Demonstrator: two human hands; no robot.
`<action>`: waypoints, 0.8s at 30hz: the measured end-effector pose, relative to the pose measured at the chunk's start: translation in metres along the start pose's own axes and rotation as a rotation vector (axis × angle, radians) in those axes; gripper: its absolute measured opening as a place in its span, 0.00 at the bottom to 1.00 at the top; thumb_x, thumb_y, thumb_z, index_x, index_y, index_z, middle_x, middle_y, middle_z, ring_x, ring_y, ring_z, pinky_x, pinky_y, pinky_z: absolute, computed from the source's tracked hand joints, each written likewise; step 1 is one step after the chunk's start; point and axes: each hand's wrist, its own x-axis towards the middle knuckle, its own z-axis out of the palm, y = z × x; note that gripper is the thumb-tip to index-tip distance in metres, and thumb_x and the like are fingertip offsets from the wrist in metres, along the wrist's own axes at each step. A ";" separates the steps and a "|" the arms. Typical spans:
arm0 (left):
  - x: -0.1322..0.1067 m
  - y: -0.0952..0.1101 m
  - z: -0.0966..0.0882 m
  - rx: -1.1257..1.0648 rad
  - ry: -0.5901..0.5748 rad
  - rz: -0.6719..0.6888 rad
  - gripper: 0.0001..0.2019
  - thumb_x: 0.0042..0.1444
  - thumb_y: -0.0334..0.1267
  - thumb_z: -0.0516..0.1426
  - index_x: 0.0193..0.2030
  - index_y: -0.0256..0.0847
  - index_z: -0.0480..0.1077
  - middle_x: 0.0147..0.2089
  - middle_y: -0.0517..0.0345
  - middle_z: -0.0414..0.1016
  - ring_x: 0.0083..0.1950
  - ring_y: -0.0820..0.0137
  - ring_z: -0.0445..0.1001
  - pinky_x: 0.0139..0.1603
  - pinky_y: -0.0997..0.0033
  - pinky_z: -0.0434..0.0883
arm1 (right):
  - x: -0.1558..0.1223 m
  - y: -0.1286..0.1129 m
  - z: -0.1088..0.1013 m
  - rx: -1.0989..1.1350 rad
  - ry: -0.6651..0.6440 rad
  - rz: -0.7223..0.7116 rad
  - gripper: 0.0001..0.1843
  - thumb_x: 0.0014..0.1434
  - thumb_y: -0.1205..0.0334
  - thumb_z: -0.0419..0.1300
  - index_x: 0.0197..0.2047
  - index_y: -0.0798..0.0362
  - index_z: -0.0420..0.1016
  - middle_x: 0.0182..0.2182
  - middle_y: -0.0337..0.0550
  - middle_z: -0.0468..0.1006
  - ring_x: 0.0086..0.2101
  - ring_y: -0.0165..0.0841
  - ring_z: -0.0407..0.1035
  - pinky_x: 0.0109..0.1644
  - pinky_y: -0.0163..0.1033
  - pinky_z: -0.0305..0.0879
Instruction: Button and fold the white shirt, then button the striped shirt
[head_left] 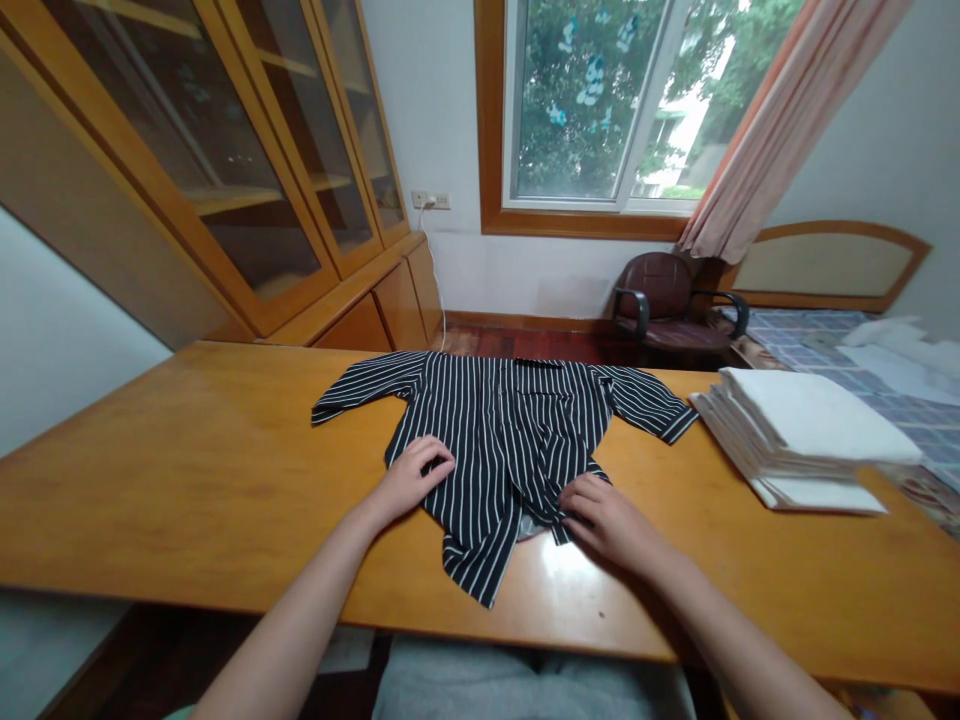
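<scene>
A black shirt with white stripes [480,430] lies spread on the wooden table, its sleeves stretched out to both sides and its collar at the far edge. My left hand [415,474] is at the shirt's left side, thumb and fingertips brought together on the cloth. At the lower right, my right hand [604,512] has its fingers curled onto the bunched hem; the fingertips are partly hidden in folds. The right front panel is rumpled, and a bit of the grey inside shows near the hem. The lower left corner hangs down toward me in a point.
A stack of folded white cloth or sheets [810,420] sits at the table's right end. Beyond the wooden table [225,480] are a brown armchair [664,300] and a bed [840,340]. A glass-doored cabinet [247,150] stands at the left, by a window [592,110].
</scene>
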 end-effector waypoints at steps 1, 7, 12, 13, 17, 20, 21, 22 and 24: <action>-0.007 0.004 -0.002 0.021 -0.053 0.036 0.14 0.65 0.50 0.53 0.44 0.45 0.74 0.48 0.53 0.74 0.54 0.60 0.70 0.59 0.55 0.68 | 0.001 0.001 0.001 0.039 0.024 0.029 0.07 0.64 0.62 0.56 0.42 0.49 0.76 0.41 0.48 0.77 0.44 0.41 0.69 0.50 0.48 0.66; -0.039 0.034 0.000 0.114 -0.230 0.227 0.34 0.52 0.56 0.64 0.64 0.51 0.65 0.59 0.51 0.71 0.61 0.56 0.68 0.70 0.42 0.55 | 0.009 0.009 0.000 0.444 0.169 0.324 0.12 0.64 0.50 0.55 0.38 0.49 0.71 0.32 0.39 0.74 0.35 0.35 0.69 0.41 0.39 0.65; -0.043 0.053 0.024 0.316 -0.152 0.229 0.34 0.53 0.52 0.65 0.66 0.52 0.63 0.60 0.49 0.69 0.63 0.51 0.64 0.68 0.38 0.54 | 0.016 0.017 0.006 0.665 0.250 0.391 0.19 0.59 0.41 0.58 0.36 0.49 0.69 0.30 0.37 0.71 0.35 0.35 0.67 0.42 0.38 0.65; -0.042 0.056 0.029 0.356 -0.124 0.222 0.32 0.54 0.51 0.64 0.65 0.51 0.65 0.59 0.49 0.70 0.62 0.51 0.64 0.67 0.39 0.56 | 0.016 0.018 0.007 0.674 0.253 0.392 0.19 0.59 0.40 0.59 0.36 0.49 0.69 0.31 0.38 0.71 0.36 0.35 0.67 0.42 0.38 0.65; -0.034 0.063 0.045 0.461 -0.072 0.208 0.13 0.60 0.38 0.59 0.52 0.45 0.73 0.51 0.50 0.73 0.53 0.56 0.69 0.57 0.50 0.67 | 0.013 0.017 0.004 0.634 0.259 0.375 0.19 0.60 0.40 0.58 0.37 0.49 0.71 0.32 0.39 0.72 0.37 0.36 0.67 0.44 0.39 0.65; -0.026 0.058 0.047 0.436 -0.070 0.166 0.10 0.61 0.29 0.53 0.44 0.42 0.73 0.44 0.50 0.75 0.49 0.58 0.71 0.51 0.57 0.70 | 0.009 0.014 -0.005 0.575 0.218 0.353 0.19 0.61 0.41 0.57 0.40 0.49 0.73 0.34 0.40 0.74 0.39 0.38 0.68 0.46 0.40 0.65; -0.024 0.055 0.045 0.389 -0.069 0.139 0.11 0.61 0.29 0.51 0.44 0.42 0.72 0.43 0.51 0.75 0.48 0.59 0.72 0.50 0.58 0.70 | 0.008 0.014 -0.008 0.554 0.199 0.347 0.20 0.62 0.41 0.57 0.41 0.49 0.74 0.35 0.41 0.75 0.39 0.38 0.68 0.47 0.41 0.65; -0.021 0.052 0.042 0.323 -0.062 0.101 0.11 0.61 0.28 0.50 0.44 0.42 0.72 0.43 0.51 0.76 0.47 0.59 0.73 0.49 0.60 0.71 | 0.006 0.015 -0.011 0.532 0.185 0.344 0.20 0.62 0.40 0.56 0.41 0.49 0.75 0.36 0.42 0.76 0.40 0.39 0.69 0.48 0.42 0.65; -0.018 0.047 0.031 0.167 -0.027 -0.002 0.13 0.61 0.30 0.48 0.46 0.43 0.71 0.42 0.54 0.78 0.45 0.61 0.76 0.47 0.63 0.71 | 0.004 0.017 -0.015 0.485 0.163 0.344 0.21 0.62 0.40 0.56 0.40 0.49 0.76 0.36 0.43 0.76 0.40 0.40 0.69 0.48 0.42 0.65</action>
